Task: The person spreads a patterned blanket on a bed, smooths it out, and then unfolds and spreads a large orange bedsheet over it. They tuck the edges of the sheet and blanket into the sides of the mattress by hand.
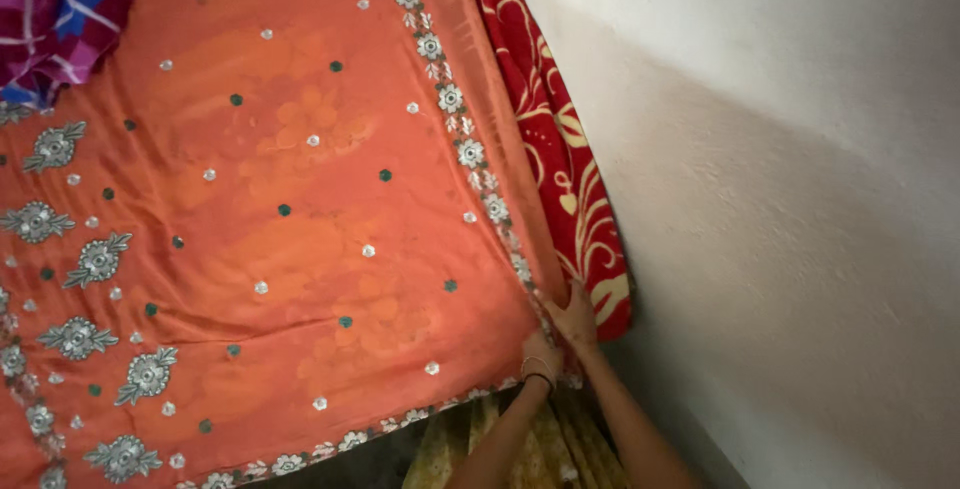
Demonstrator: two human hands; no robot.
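An orange cloth with a white flower border and small silver and green dots lies spread flat over a bed. Both of my hands meet at its near right corner, close to the wall. My left hand, with bangles on the wrist, grips the cloth's corner edge from below. Just above it, my right hand pinches the same corner, where it lies against the red sheet with cream swirls underneath. My fingers are partly hidden in the folds.
A pale plaster wall runs right along the bed's right side. A purple and blue checked cloth lies bunched at the top left. Yellowish patterned fabric hangs below the bed edge under my arms.
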